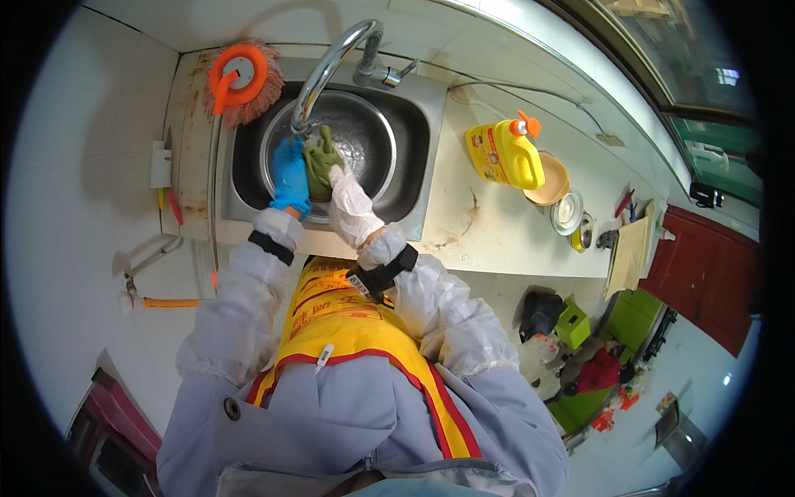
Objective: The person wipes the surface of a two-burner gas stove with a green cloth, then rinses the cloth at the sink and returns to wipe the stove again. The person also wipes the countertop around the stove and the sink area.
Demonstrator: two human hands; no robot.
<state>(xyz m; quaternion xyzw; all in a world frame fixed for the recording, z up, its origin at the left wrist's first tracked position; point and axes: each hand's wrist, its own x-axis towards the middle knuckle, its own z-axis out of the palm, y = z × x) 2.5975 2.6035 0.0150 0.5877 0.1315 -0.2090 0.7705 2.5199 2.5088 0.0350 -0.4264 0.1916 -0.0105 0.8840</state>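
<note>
My left hand (290, 174), in a blue glove, is beneath the spout of a chrome faucet (322, 71), against the left side of a green cloth (320, 163). Its fingers are bunched, and whether they grip the cloth cannot be told. The cloth is held by my right hand (349, 197), in a thin white glove. Both hands are over a round metal basin (386, 146) set inside a steel sink (415, 140). Water appears to be in the basin, its surface rippled and shiny. The basin's near side is partly hidden by my hands.
An orange-headed mop (239, 77) leans at the sink's left. On the countertop (447, 214) to the right stand a yellow jug (503, 154), a tan bowl (549, 180), a bowl with white contents (566, 211) and a small metal bowl (582, 233). A person (599, 373) is at lower right.
</note>
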